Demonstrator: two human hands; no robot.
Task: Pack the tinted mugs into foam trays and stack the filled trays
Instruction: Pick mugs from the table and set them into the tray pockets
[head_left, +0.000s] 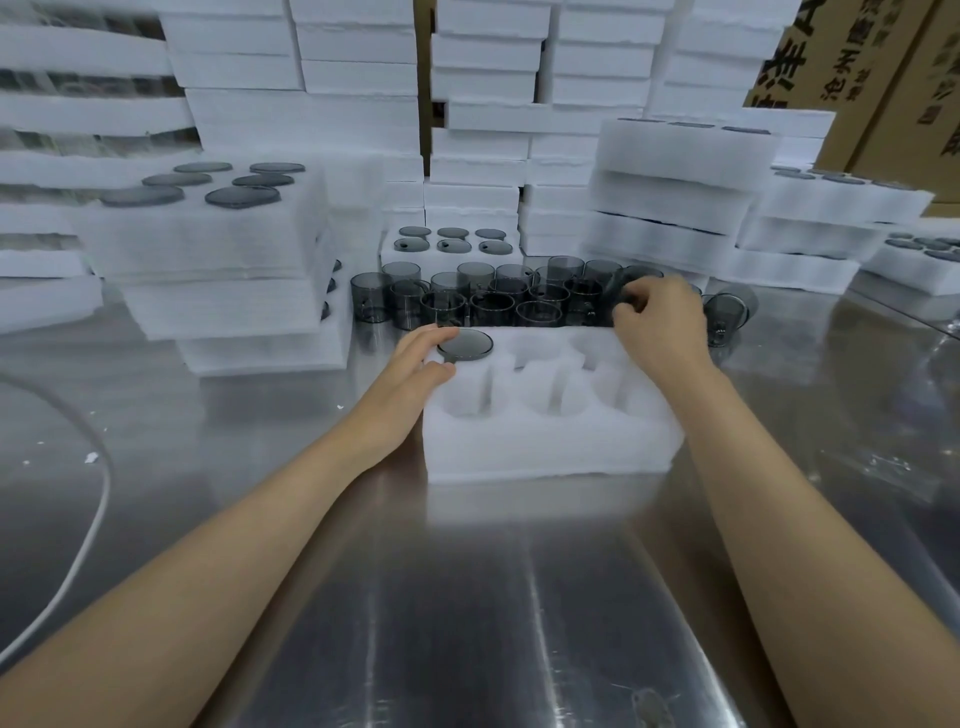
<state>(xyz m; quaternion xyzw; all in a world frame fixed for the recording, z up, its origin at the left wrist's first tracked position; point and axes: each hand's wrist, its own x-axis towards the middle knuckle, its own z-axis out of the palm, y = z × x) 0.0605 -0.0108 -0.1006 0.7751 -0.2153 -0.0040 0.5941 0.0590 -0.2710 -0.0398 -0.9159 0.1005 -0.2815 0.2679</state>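
A white foam tray with six round pockets sits on the steel table in front of me. One grey tinted mug stands upside down in its far-left pocket; the other pockets hold nothing. My left hand rests on the tray's left edge, fingers and thumb around that mug's base. Behind the tray stands a cluster of several loose tinted mugs. My right hand reaches over the tray's far-right corner and grips a mug at the cluster's right end.
Stacks of filled foam trays rise at left, and more at right. Plain foam piles wall the back, with cardboard boxes at the far right. A white cable curves over the table's left side.
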